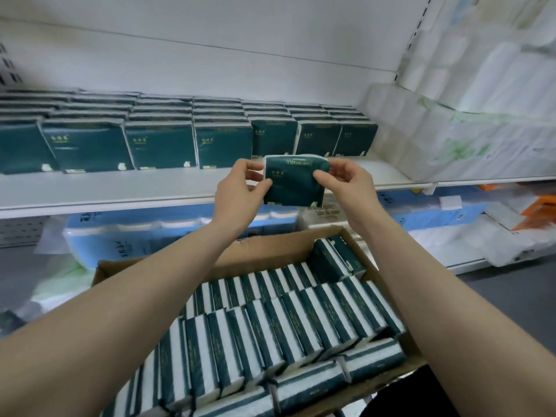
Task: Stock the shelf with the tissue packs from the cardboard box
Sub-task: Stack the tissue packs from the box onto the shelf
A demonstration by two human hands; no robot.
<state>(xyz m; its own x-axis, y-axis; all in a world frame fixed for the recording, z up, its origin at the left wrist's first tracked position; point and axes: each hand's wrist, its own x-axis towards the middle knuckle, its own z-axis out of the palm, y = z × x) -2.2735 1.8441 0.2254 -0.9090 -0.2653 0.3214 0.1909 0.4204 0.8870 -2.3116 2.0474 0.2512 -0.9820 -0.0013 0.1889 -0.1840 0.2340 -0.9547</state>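
I hold one dark green tissue pack [293,183] upright in front of the white shelf [120,191], at its front edge. My left hand [237,194] pinches the pack's left side and my right hand [346,185] pinches its upper right corner. Behind it, rows of matching green tissue packs [156,142] stand in several columns on the shelf. The right-hand columns sit further back, leaving bare shelf in front of them. Below my arms, the open cardboard box [264,251] holds several rows of the same packs [301,320], standing on edge.
Large white paper-roll bundles [469,115] fill the shelf section to the right. Light blue tissue bundles [168,233] lie on the lower shelf behind the box. Orange packages [538,212] sit at the far right. Grey floor [511,284] shows beside the box.
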